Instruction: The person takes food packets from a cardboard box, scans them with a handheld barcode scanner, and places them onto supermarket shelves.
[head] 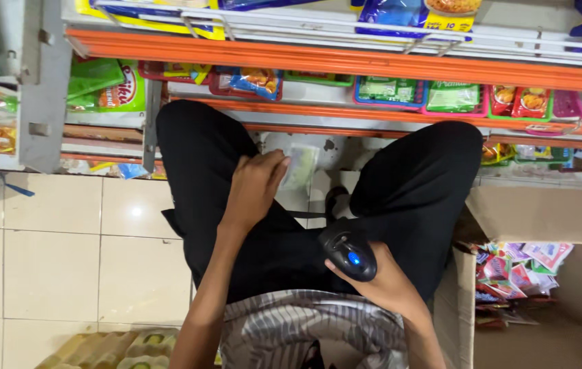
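**A:** From the head view, looking straight down: the person is crouched in front of the orange shelf [345,61], black-trousered knees spread wide just below it. What's the left hand doing?

**B:** The left hand [253,188] is curled closed around a small pale sachet [301,166], holding it up between the knees, just under the shelf's lowest tier. Most of the packet sticks out past the fingers, a bit blurred, so I can't say what it is beyond pale and flat.

**A:** And the right?

**B:** The right hand [383,280] is wrapped round a black handheld scanner [349,253], low against the lap, further from the shelf than the sachet. A blue light glows on its top. Its nose seems to point up toward the packet, though I can't be sure of the angle.

**A:** So which step would you call this?

**B:** I'd judge it's the scan itself, item presented, reader gripped. The next move calls for lining the scanner's window up with the sachet's code, keeping the packet flat and steady.

**A:** Anything else around?

**B:** A cardboard box [544,215] of bright snack packets [520,263] sits right of the shelf's base, beside the right knee. Green and red packets fill the shelf trays [390,92], and pale floor tiles [65,239] lie to its left.
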